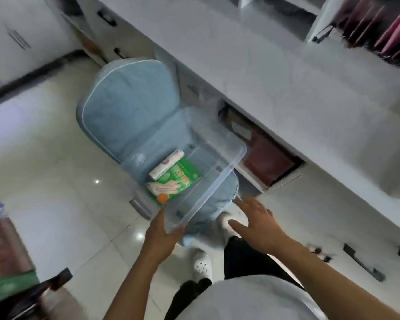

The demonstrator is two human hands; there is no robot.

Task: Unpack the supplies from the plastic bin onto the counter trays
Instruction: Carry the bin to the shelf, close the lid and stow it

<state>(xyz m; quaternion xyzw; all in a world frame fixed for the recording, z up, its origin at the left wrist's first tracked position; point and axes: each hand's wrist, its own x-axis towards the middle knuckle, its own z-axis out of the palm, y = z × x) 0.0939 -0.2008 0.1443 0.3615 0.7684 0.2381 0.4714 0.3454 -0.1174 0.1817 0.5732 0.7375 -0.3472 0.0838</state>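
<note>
On the blue padded chair [125,116], pulled up against the white counter [275,72], sits the clear plastic bin [208,162], tilted, its near corner off the seat. No counter trays in view; frame is motion-blurred.

Bin: thin translucent walls, rigid rim, likely flexes if squeezed mid-wall. Nearly empty, so light. Smooth plastic, may slip on a one-handed hold; best taken at the rim on two opposite sides or under the base.

Left hand [162,232]: under and against the bin's near corner, seems to carry it; finger curl hidden behind the plastic, cannot tell the hold.

Right hand [256,222]: fingers spread and straight, holding nothing, just beside the bin's right edge, not touching.

Contents, lying at the bin's far-left end:
- green glove packet [180,179], flat, soft film pack, light; pinch by an edge or lift flat.
- white wrapped pack [166,165], resting on the green packet's upper edge; soft, compressible.
- small orange round item [162,198], at the packet's lower corner; too blurred to identify, may roll if the bin tips.
</note>
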